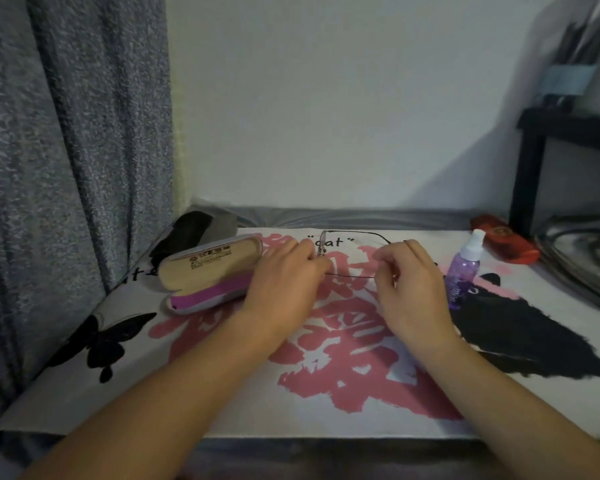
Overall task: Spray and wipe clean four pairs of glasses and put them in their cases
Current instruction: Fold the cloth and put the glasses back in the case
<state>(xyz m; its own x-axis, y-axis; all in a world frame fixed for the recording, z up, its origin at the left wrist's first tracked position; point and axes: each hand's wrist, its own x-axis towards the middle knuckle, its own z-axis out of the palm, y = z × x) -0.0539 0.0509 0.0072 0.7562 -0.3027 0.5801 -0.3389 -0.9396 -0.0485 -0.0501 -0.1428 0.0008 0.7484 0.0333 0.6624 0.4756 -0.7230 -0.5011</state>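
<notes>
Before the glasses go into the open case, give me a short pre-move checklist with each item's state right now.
1. Glasses held by both hands: ok, left hand and right hand each pinch the thin frame.
2. Purple case open and within reach: ok, lid up, beside the left hand.
3. Case interior free: cannot tell, the hand hides part of it.
4. Temples folded: not ok, one arm of the frame stands out behind.
5. Lenses wiped clean: cannot tell.
6. Spray bottle out of the way: ok, upright right of the right hand.
</notes>
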